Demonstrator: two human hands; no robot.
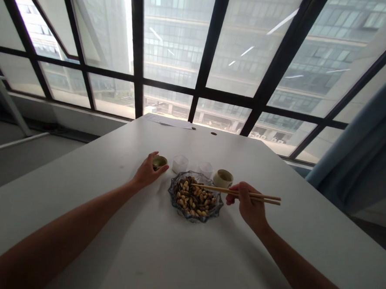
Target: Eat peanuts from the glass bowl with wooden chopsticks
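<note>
My left hand [147, 171] is wrapped round a small greenish cup [160, 161] standing at the left, with a few dark bits inside it. In my right hand [248, 204] is a pair of wooden chopsticks [221, 189], held nearly level. Their tips reach into a scalloped glass bowl [193, 218] at the middle of the table. Peanuts and dark striped seeds [194, 200] fill the bowl, mixed together. Whether the tips pinch a piece is too small to tell. Just beyond the chopsticks stands a second small cup [223, 178], pale outside.
Two translucent white cups [180, 164] stand behind the bowl, between the small cups. All sit on a white table [134, 245]. Papers [168, 121] lie at its far edge, near two round holes. Large windows rise behind, and a blue curtain [353, 141] hangs at the right.
</note>
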